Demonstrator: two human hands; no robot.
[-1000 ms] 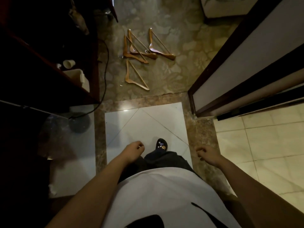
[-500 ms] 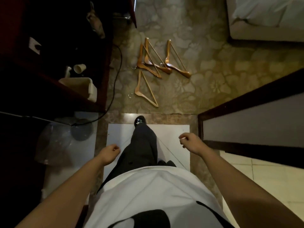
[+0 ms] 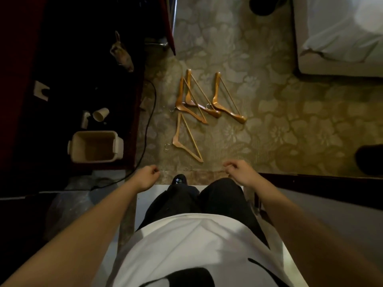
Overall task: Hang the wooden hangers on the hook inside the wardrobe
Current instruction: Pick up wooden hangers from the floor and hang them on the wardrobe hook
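Note:
Several wooden hangers lie on the patterned carpet ahead of me. The nearest hanger (image 3: 185, 139) lies alone, its metal hook pointing left. Beyond it, two overlapping hangers (image 3: 189, 98) and a third hanger (image 3: 224, 102) lie close together. My left hand (image 3: 146, 178) hangs loosely curled and holds nothing, below and left of the nearest hanger. My right hand (image 3: 241, 172) is also loosely curled and empty, just right of that hanger's lower tip. The dark wardrobe (image 3: 62, 59) stands open on my left; its hook is not visible.
A beige bin (image 3: 94, 146) and a tipped paper cup (image 3: 101, 114) sit in the wardrobe's bottom. A black cable (image 3: 147, 129) runs along the carpet edge. A bed (image 3: 339, 34) stands at the far right. A dark door frame (image 3: 310, 179) lies to my right.
I have walked forward from the white tiles to the carpet's edge. The hangers now lie much closer, just ahead of both hands. Both hands stay empty.

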